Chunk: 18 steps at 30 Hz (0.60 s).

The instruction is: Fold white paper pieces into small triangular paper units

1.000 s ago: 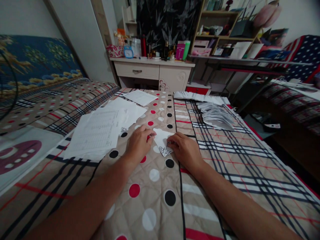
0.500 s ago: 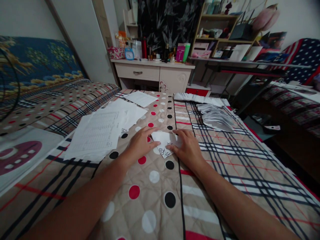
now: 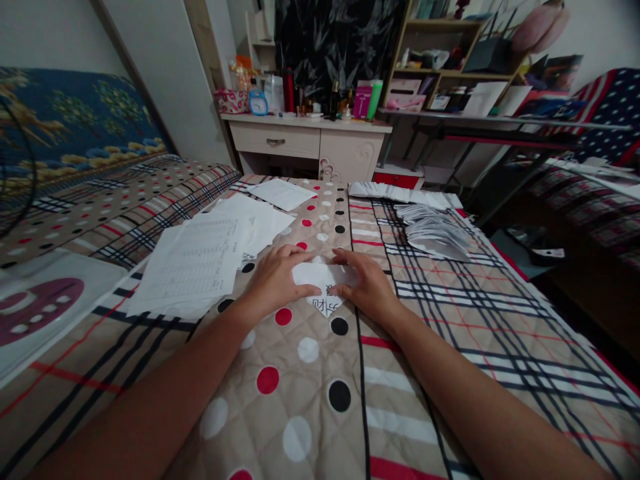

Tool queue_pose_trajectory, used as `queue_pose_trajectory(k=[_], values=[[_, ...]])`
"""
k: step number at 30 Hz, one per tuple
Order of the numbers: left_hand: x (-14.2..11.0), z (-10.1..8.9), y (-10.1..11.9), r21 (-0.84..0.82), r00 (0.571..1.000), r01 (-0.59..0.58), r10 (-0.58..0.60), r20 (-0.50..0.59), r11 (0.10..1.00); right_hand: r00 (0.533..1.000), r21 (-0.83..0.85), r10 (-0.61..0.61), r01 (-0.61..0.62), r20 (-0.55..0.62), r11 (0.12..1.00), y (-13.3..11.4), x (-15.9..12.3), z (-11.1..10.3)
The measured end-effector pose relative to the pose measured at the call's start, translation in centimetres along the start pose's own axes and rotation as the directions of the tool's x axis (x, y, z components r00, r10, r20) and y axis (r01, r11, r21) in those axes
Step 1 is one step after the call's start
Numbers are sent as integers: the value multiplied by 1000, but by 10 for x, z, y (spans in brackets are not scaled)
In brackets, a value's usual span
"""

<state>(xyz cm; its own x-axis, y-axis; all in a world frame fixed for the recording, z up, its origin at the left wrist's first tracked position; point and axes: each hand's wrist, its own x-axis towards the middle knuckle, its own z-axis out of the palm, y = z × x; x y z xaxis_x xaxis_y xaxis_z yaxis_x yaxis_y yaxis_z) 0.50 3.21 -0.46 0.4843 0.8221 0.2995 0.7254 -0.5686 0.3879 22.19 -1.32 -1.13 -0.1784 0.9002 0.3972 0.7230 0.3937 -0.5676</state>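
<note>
In the head view, a patterned quilt [image 3: 297,360] spreads under everything near. Left of the hands lie overlapping sheets [image 3: 190,267], the nearest printed with a table, and one more sheet [image 3: 284,195] farther off. At the far left edge is a white bag [image 3: 95,287] with a purple print. To the right, a fanned pile [image 3: 437,233] of folded papers rests near the quilt's edge, with a long row [image 3: 400,193] of papers just behind it. Beyond the bed stand a desk [image 3: 285,140] bearing a blue clock [image 3: 258,103], a red bottle [image 3: 289,90] and a green tube [image 3: 374,100], and a crowded shelf [image 3: 453,71] to its right.

The folded paper [image 3: 320,273] lies on the quilt between the hands, its pointed, lettered part towards the person. The left hand [image 3: 273,280] and right hand [image 3: 373,287] cover its ends. On each, thumb and fingers are parted across the paper, thumb on its near part, fingers by its far edge; whether they pinch it or only press, I cannot tell.

Against half a second ago, the thumbs are slightly closer together, the right fingertips have shifted left, and the paper shows a broader white band. The sheets and pile lie as they did.
</note>
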Motion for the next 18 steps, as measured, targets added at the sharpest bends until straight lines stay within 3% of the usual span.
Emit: queue_pose_trajectory(k=[6,12,18], values=[[16,7,11,63,997,-59,56,50,996,996,-235,84,-88,-24,968,0,1,0],[23,8,0,-63,996,-28,33,79,998,995,-193,98,-102,-28,976,5,1,0],[18,8,4,-59,999,-45,45,-2,997,995,-151,53,-66,-89,986,4,0,0]])
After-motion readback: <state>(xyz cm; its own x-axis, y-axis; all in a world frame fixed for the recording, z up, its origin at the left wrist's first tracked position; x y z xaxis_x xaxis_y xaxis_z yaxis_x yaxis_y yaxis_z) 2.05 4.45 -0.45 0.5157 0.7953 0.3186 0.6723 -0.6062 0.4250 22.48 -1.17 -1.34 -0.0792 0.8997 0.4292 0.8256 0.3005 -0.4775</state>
